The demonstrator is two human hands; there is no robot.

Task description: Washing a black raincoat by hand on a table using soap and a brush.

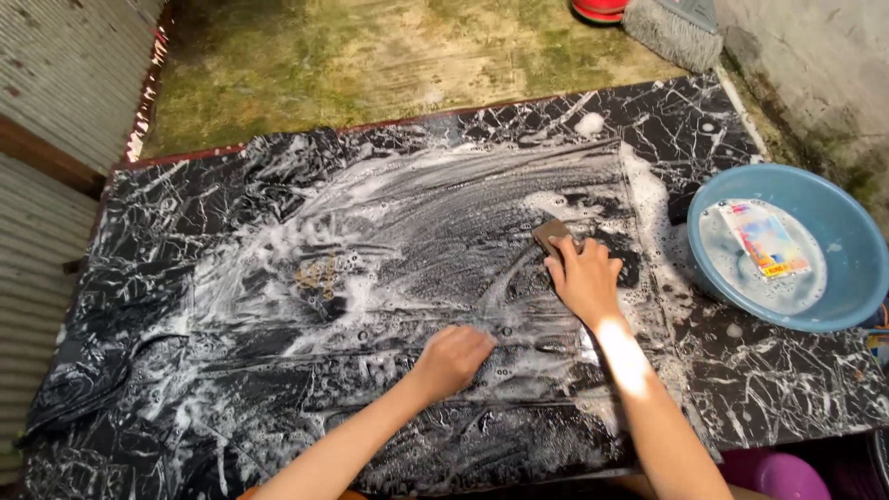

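Right of centre in the frame, the right hand (pixel 585 280) is curled around a small brown scrubbing brush (pixel 552 235), pressing it onto a dark, soapy garment (pixel 389 278) spread flat across a black marble-patterned slab (pixel 787 380). The left hand (pixel 452 359), lower centre, lies palm down with fingers loosely bent on the wet cloth, holding nothing. A blue basin (pixel 838 278) of sudsy water with a floating packet (pixel 767 239) sits at the right edge
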